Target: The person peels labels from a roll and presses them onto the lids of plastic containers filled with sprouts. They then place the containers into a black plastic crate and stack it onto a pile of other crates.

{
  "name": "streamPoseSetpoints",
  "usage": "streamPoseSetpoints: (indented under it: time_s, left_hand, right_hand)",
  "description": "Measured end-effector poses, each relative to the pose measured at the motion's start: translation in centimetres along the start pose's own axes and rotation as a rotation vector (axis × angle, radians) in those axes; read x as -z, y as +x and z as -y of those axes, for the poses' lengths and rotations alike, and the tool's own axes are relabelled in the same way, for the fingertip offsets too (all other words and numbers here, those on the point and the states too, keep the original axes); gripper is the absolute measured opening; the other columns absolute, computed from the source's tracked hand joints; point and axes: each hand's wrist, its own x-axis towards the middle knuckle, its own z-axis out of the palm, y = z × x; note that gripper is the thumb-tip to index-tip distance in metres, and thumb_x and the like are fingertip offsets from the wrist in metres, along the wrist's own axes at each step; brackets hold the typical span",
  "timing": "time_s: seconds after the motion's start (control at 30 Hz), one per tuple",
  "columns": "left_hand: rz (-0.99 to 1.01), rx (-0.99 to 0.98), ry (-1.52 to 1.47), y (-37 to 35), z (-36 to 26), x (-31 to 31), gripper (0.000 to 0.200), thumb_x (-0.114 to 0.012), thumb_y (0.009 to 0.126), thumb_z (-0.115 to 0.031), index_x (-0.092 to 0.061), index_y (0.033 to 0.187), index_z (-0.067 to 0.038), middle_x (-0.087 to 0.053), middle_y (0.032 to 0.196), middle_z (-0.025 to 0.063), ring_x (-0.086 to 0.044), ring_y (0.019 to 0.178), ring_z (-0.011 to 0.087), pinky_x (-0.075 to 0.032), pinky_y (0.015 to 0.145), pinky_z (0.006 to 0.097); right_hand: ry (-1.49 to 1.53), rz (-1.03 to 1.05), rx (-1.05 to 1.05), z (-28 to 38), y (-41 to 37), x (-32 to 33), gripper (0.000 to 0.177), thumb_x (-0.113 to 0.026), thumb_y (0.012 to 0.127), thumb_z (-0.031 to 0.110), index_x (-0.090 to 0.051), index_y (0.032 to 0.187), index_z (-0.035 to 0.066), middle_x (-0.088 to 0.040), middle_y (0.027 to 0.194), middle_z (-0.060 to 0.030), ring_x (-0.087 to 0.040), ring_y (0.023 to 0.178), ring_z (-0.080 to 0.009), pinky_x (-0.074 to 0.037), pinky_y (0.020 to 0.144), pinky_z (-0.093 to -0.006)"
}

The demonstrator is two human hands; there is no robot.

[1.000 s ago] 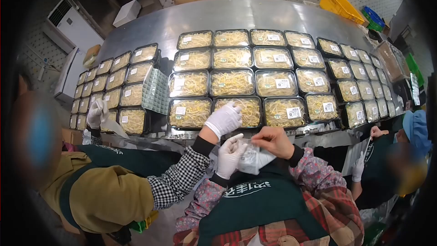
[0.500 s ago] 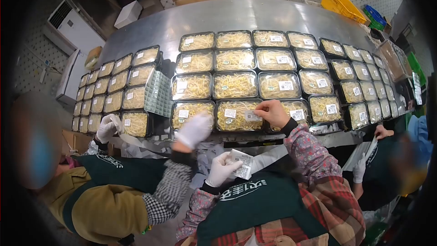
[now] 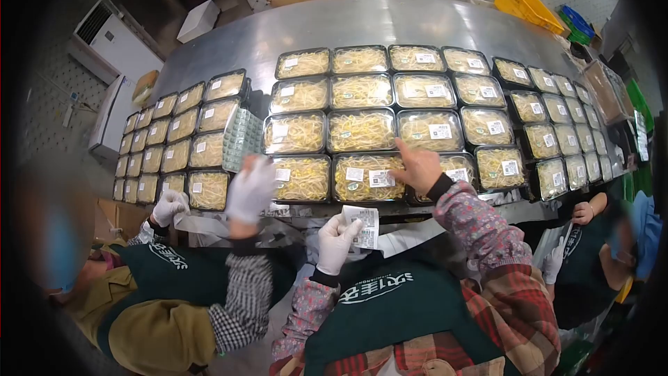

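Note:
My left hand [image 3: 337, 242], in a white glove, pinches a folded strip of printed labels [image 3: 366, 227] just off the table's front edge. My right hand [image 3: 419, 166] is bare. Its thumb touches the edge of a white printed label [image 3: 381, 178] lying on the film lid of a tray of bean sprouts [image 3: 348, 191], and the index finger points away from the thumb. A second, smaller label sits to the left on the same lid. Under my right wrist, another labelled sprout tray [image 3: 456, 165] is partly hidden.
Rows of sealed sprout trays [image 3: 362, 128] cover the near half of the metal table [image 3: 334, 24]. To the left, a co-worker's gloved hand [image 3: 250, 191] is over the trays by a sheet of green stickers [image 3: 243, 141]. Another co-worker's hands [image 3: 584, 212] are on the right.
My right thumb has released the label, which now lies flat on the lid, and the index finger has stretched out. My left hand rose slightly with the strip. The left co-worker's hand moved left.

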Motion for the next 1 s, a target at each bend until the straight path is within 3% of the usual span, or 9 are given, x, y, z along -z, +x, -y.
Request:
streamPoseSetpoints:
  time_s: [0.1, 0.13, 0.17, 0.27, 0.37, 0.47, 0.6, 0.77, 1.0]
  left_hand:
    - [-0.033, -0.072, 0.007, 1.2, 0.5, -0.7, 0.02, -0.066, 0.087, -0.008, -0.062, 0.103, 0.003, -0.064, 0.079, -0.0005, -0.057, 0.066, 0.0023, -0.047, 0.058, 0.0174]
    - [-0.036, -0.085, 0.009, 1.6, 0.8, -1.0, 0.019, -0.066, 0.087, -0.008, -0.062, 0.102, 0.003, -0.064, 0.078, -0.0005, -0.057, 0.065, 0.0022, -0.047, 0.058, 0.0176]
    - [-0.039, -0.099, 0.01, 2.0, 1.0, -1.3, 0.018, -0.066, 0.087, -0.007, -0.062, 0.101, 0.003, -0.064, 0.077, -0.0005, -0.057, 0.064, 0.0021, -0.047, 0.057, 0.0177]
    - [-0.025, -0.093, -0.073, 2.7, 0.9, -2.8, 0.011, -0.066, 0.088, -0.008, -0.062, 0.091, 0.001, -0.064, 0.076, 0.0001, -0.056, 0.063, 0.0024, -0.047, 0.055, 0.0183]
    - [0.011, -0.109, -0.07, 3.7, 1.7, -3.2, 0.015, -0.068, 0.086, -0.013, -0.061, 0.087, 0.001, -0.063, 0.081, 0.0024, -0.056, 0.07, 0.0055, -0.047, 0.061, 0.0206]
    - [0.064, -0.389, 0.399, 5.1, 1.6, -2.5, 0.036, -0.077, 0.078, -0.022, -0.06, 0.099, 0.002, -0.06, 0.099, 0.0078, -0.056, 0.093, 0.0126, -0.047, 0.08, 0.026]
    - [0.168, -0.202, -0.167, 4.3, -1.4, -6.2, 0.071, -0.077, 0.074, -0.008, -0.037, 0.133, 0.001, -0.053, 0.122, 0.0122, -0.052, 0.11, 0.0167, -0.045, 0.091, 0.0299]
    - [0.207, 0.107, -0.209, 3.9, -0.2, -3.5, 0.027, -0.062, 0.086, -0.001, -0.057, 0.112, 0.004, -0.065, 0.1, 0.0071, -0.063, 0.087, 0.0124, -0.05, 0.078, 0.025]
    - [0.007, 0.016, -0.187, 2.4, -2.4, -0.2, 0.022, -0.058, 0.091, -0.009, -0.057, 0.111, 0.001, -0.064, 0.098, 0.0047, -0.061, 0.083, 0.0095, -0.049, 0.074, 0.0229]
  right_hand:
    - [0.689, 0.253, -0.18, 2.0, -0.8, 3.1, 0.041, -0.071, 0.081, 0.029, -0.062, 0.11, 0.001, -0.066, 0.074, -0.0098, -0.062, 0.066, -0.0145, -0.048, 0.059, -0.0292]
    - [0.943, 0.332, -0.028, 2.1, -1.4, 2.4, 0.037, -0.073, 0.082, 0.022, -0.062, 0.11, 0.0, -0.067, 0.078, -0.0058, -0.06, 0.07, -0.0084, -0.047, 0.062, -0.0249]
    - [1.036, 0.314, 0.115, 2.5, -2.1, 1.7, 0.031, -0.074, 0.081, 0.018, -0.065, 0.104, 0.0, -0.066, 0.079, -0.0036, -0.06, 0.071, -0.0084, -0.048, 0.063, -0.024]
    - [1.165, 0.341, -0.14, 2.8, -3.5, 1.4, 0.019, -0.074, 0.079, 0.011, -0.069, 0.092, -0.001, -0.066, 0.077, -0.0031, -0.058, 0.07, -0.0059, -0.046, 0.061, -0.022]
    - [1.043, 0.2, -0.031, 2.2, -3.5, 2.7, 0.013, -0.073, 0.079, 0.008, -0.07, 0.088, -0.001, -0.065, 0.075, -0.0034, -0.058, 0.068, -0.006, -0.045, 0.059, -0.0217]
    - [1.063, 0.203, -0.013, 1.4, -3.1, 3.7, 0.01, -0.073, 0.079, 0.007, -0.07, 0.085, 0.0, -0.064, 0.072, -0.0032, -0.056, 0.065, -0.0067, -0.044, 0.056, -0.0229]
    - [1.025, 0.203, 0.077, 1.3, -1.8, 4.6, 0.012, -0.072, 0.08, 0.012, -0.07, 0.085, 0.001, -0.064, 0.072, -0.0047, -0.057, 0.064, -0.0097, -0.044, 0.057, -0.0249]
    - [0.916, -0.054, -0.156, -4.0, 5.0, 2.0, 0.018, -0.069, 0.081, 0.018, -0.071, 0.084, 0.0, -0.066, 0.069, -0.0058, -0.059, 0.063, -0.0087, -0.046, 0.057, -0.0252]
    - [0.628, 0.087, -0.108, -4.9, 11.1, -4.1, 0.021, -0.069, 0.075, 0.024, -0.071, 0.08, 0.003, -0.068, 0.07, -0.0118, -0.065, 0.064, -0.0234, -0.05, 0.062, -0.0338]
